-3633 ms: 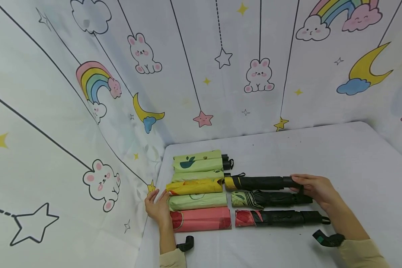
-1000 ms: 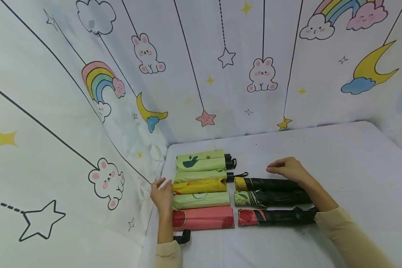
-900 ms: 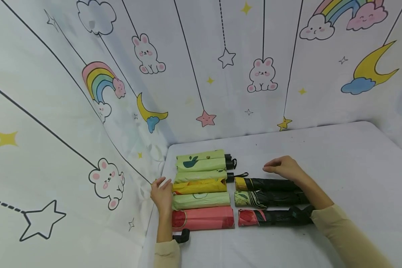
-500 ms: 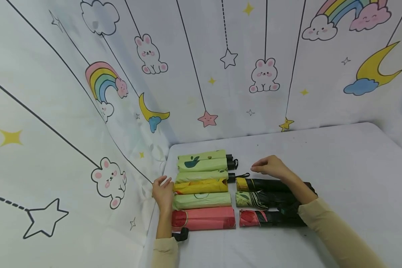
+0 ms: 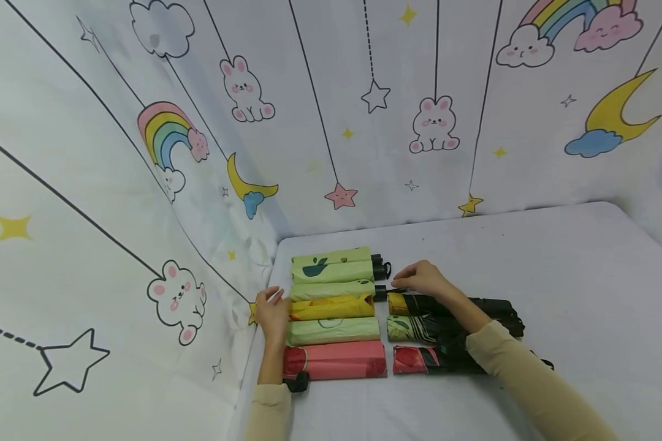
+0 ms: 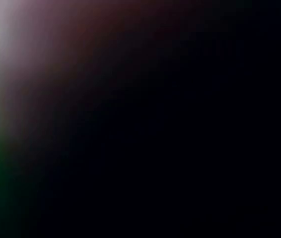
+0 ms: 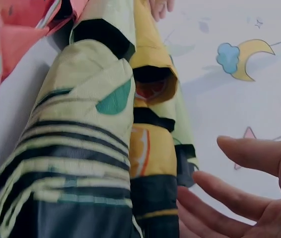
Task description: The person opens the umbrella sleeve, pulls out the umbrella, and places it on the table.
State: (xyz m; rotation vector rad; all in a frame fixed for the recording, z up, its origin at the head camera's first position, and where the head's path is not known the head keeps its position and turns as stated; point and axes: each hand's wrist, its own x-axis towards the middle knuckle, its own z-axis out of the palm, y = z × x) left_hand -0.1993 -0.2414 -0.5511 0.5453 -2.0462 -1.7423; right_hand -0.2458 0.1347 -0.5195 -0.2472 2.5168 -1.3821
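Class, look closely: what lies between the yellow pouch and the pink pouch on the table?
A pale green pouch lies between the yellow pouch and the pink pouch; the head view shows this.

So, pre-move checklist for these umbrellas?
1. Right hand near the black handle of the sleeved green umbrella beside the yellow sleeve: ok.
2. Right fingers and thumb closed for a grip: not ok, apart in the right wrist view.
3. Left hand touching the yellow sleeve: cannot tell; it's at the left end.
4. Red umbrella out of its red sleeve: ok, visible gap.
5. Left wrist view usable: not ok, nearly black.
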